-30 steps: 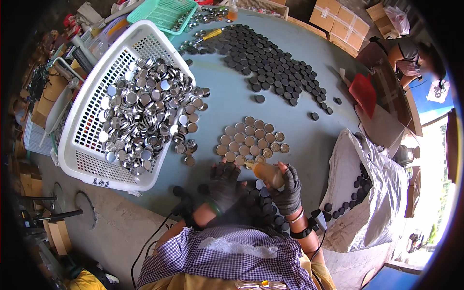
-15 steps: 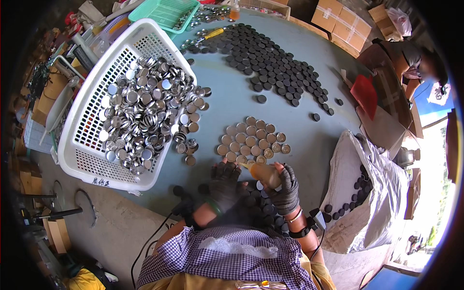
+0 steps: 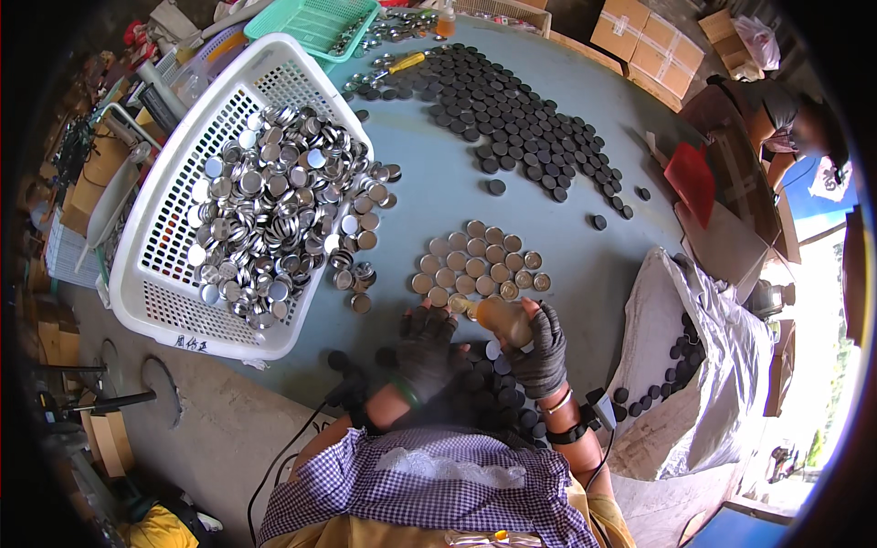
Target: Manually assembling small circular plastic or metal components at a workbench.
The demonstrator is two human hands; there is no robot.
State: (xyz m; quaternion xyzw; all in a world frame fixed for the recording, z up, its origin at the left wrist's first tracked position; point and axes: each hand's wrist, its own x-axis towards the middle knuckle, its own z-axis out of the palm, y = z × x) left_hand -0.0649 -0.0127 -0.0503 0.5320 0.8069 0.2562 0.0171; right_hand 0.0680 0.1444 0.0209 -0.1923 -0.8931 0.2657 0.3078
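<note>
Both hands are in dark fingerless gloves, working at the near edge of the grey-blue table (image 3: 457, 201). The right hand (image 3: 539, 342) is wrapped around a small squeeze bottle (image 3: 501, 317) of amber liquid, tipped over with its nozzle pointing left toward the near end of a cluster of brownish lids (image 3: 475, 265). The left hand (image 3: 425, 342) sits just beside it, fingers curled down at one lid on the cluster's near edge; whether it pinches that lid or only steadies it, I cannot tell.

Judging from this, the step in hand is dosing: a drop of liquid going into each open lid in the cluster, one after another. The next move seems to call for a steady tip, a light squeeze and a short shift to the neighbouring lid without nudging the tight rows.

Left of the hands, a white basket (image 3: 174, 301) is heaped with shiny silver lids (image 3: 274, 201), some spilling onto the table. Far across, a broad spread of dark caps (image 3: 521, 119) covers the top. More dark caps (image 3: 489, 384) lie close under the wrists, and to the right a white sack (image 3: 722, 365) holds others. A second person (image 3: 776, 119) sits at the far right.
</note>
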